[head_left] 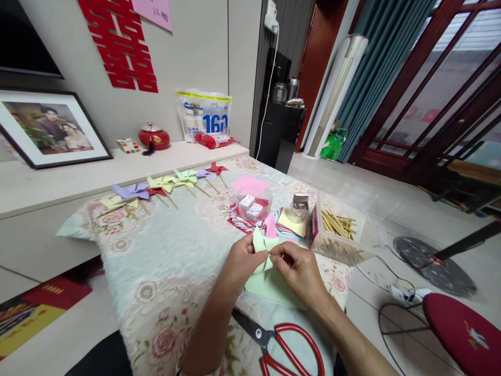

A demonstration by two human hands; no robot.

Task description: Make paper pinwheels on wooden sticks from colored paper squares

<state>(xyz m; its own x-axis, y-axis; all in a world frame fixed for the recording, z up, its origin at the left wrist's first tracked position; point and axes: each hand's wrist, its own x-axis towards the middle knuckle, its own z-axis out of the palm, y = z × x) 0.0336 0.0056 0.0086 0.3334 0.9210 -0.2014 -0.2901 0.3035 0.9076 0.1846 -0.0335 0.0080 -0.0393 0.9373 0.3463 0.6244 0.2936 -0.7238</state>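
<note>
Both grips are pinched on the pale green folded paper piece (pixel 261 249): left hand (pixel 241 263) at its left edge, right hand (pixel 299 271) at its right, equally near. It is held just above the floral-clothed table (pixel 156 271), upper flap pointing away.

Both hands, left hand (pixel 241 261) and right hand (pixel 299 271), pinch a green paper pinwheel (pixel 261 249) above red scissors (pixel 285 342).
</note>
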